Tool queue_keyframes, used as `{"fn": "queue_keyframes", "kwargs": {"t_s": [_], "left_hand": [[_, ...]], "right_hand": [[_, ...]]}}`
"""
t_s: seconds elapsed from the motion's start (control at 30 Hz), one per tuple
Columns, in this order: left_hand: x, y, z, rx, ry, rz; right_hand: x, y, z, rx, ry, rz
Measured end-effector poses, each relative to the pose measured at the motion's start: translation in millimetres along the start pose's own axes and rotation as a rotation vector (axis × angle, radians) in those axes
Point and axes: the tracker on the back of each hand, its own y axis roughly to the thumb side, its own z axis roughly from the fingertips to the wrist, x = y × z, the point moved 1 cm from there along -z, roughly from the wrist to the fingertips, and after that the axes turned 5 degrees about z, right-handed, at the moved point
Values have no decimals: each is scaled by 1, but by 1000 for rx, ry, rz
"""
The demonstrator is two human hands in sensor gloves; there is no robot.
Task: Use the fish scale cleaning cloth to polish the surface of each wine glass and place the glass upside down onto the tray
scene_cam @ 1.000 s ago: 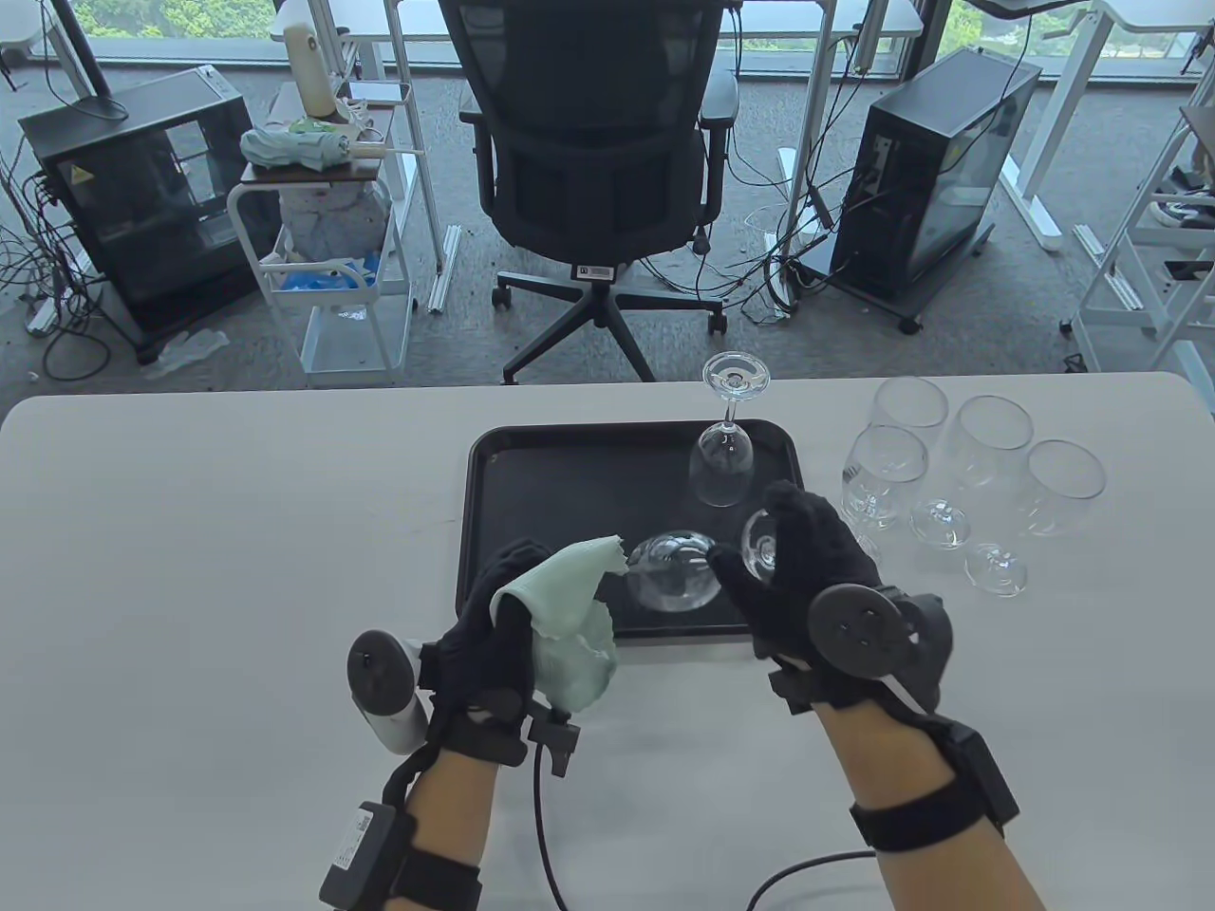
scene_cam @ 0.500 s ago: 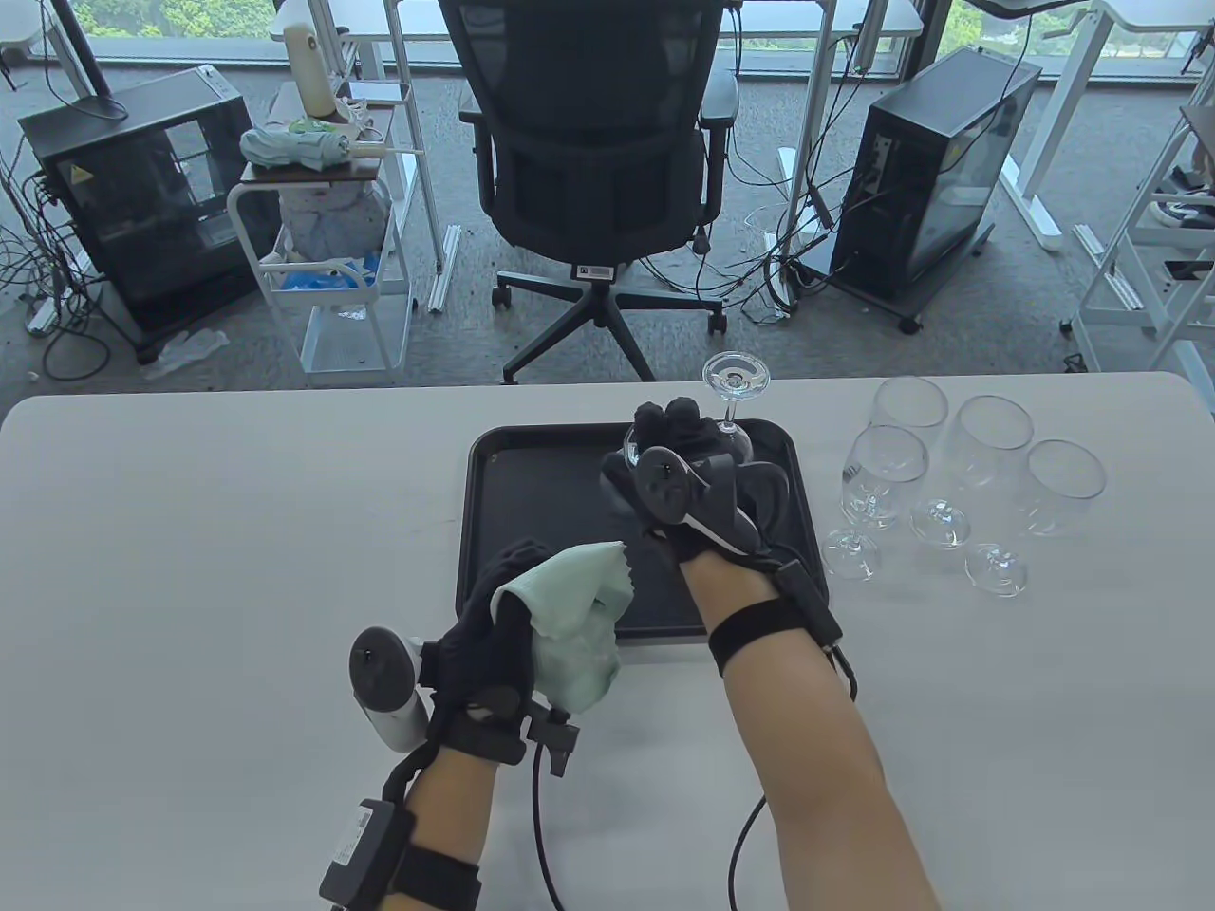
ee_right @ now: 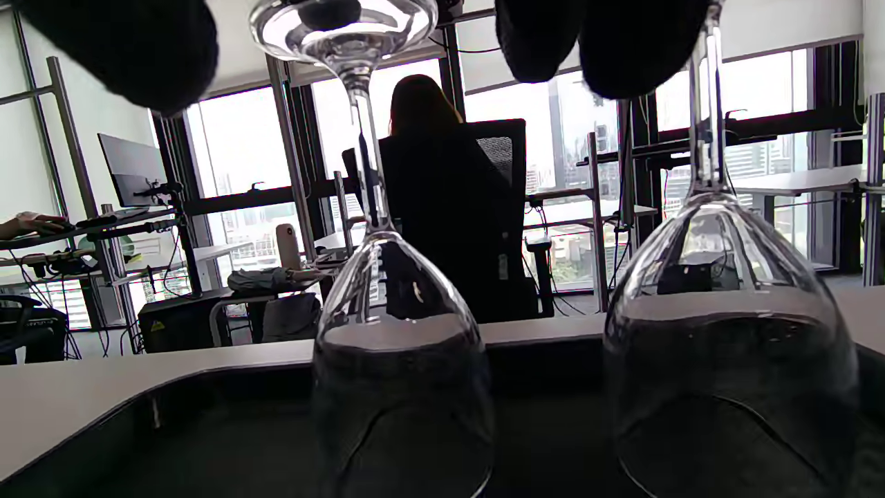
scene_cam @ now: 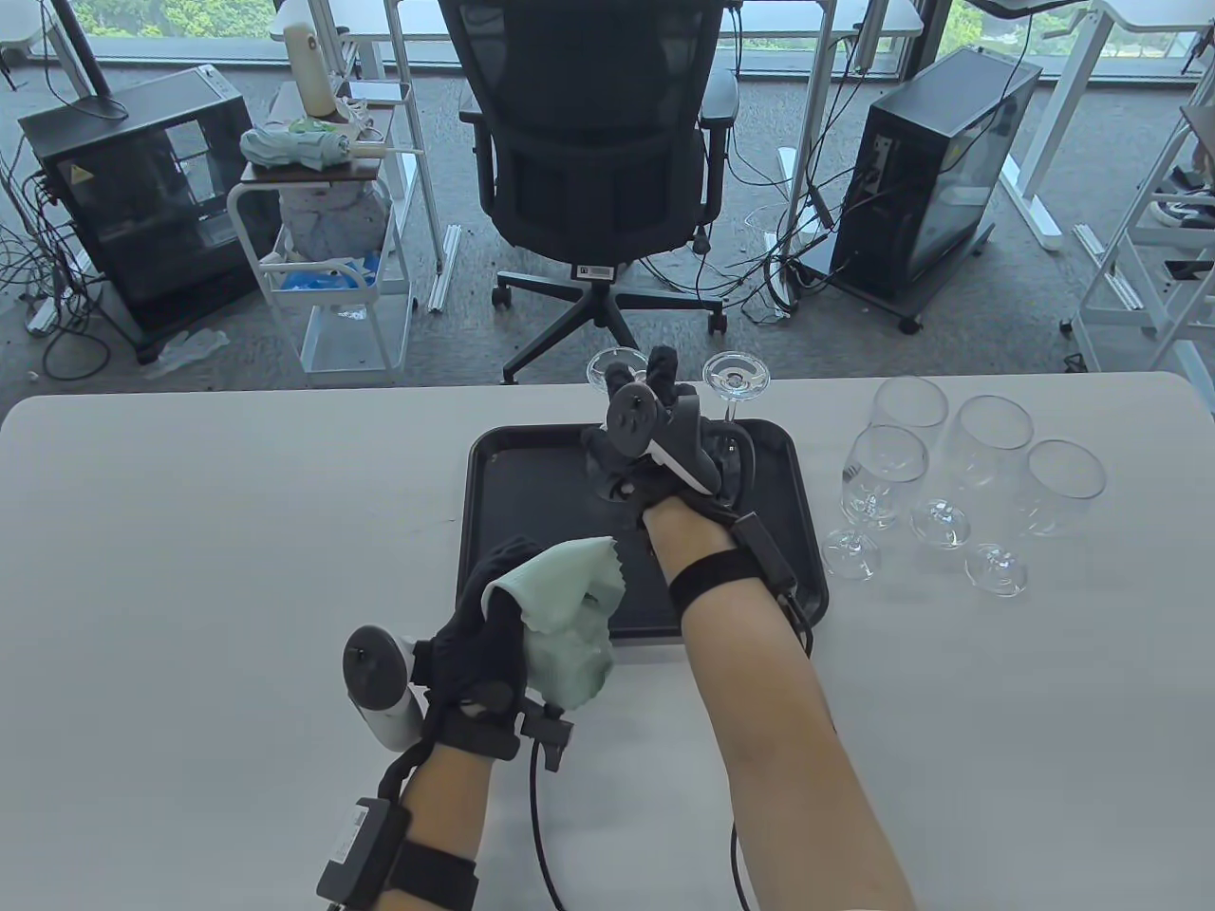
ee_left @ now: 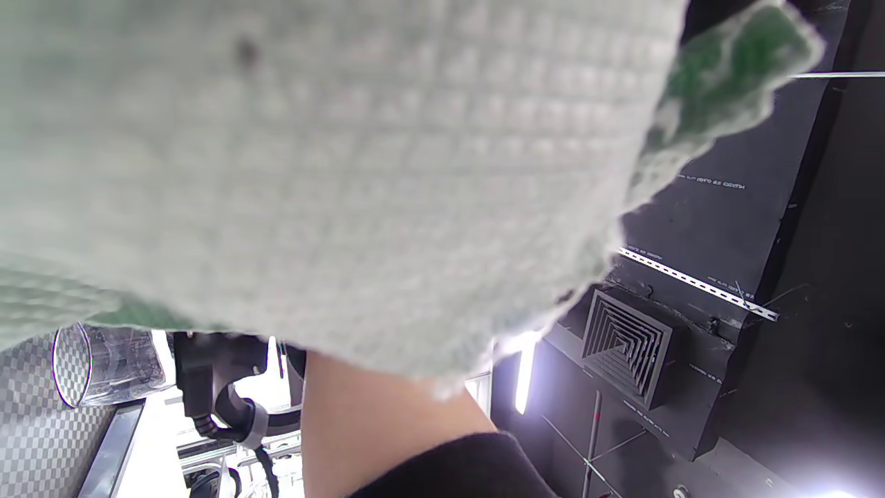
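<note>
My right hand (scene_cam: 655, 432) is reaching over the far half of the tray (scene_cam: 532, 474), and an upside-down wine glass (ee_right: 397, 332) is standing on the tray right under my fingers (ee_right: 539, 34). Its bowl is sitting below my palm and its foot is poking out just past my fingertips, on their left side. In the right wrist view my fingertips are sitting at the foot, but I cannot tell whether I am pinching it or have let go. A second inverted glass (ee_right: 726, 332) is standing just to the right of that hand, also on the tray.

My left hand (scene_cam: 479, 631) is hovering nearer to me, by the tray's near left corner, gripping the pale green cloth (scene_cam: 565, 617), which is bunching up over my fingers. Four upright glasses (scene_cam: 987, 436) are waiting well off to the right of my right hand, on the table (scene_cam: 190, 531).
</note>
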Motion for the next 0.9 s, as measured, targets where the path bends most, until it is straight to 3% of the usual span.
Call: {"fn": "queue_keyframes", "kwargs": {"t_s": [0.2, 0.33, 0.47, 0.73, 0.9], "left_hand": [[-1, 4, -1, 13, 4, 12], [-1, 4, 0, 18, 6, 12], [-2, 4, 0, 20, 5, 11], [-1, 2, 0, 5, 3, 7], [-1, 1, 1, 1, 6, 7]], "right_hand": [[15, -4, 19, 107, -80, -31], [24, -22, 50, 181, -110, -149], [19, -60, 89, 196, -84, -139], [-10, -174, 160, 9, 7, -250], [-33, -253, 185, -284, 77, -376]]}}
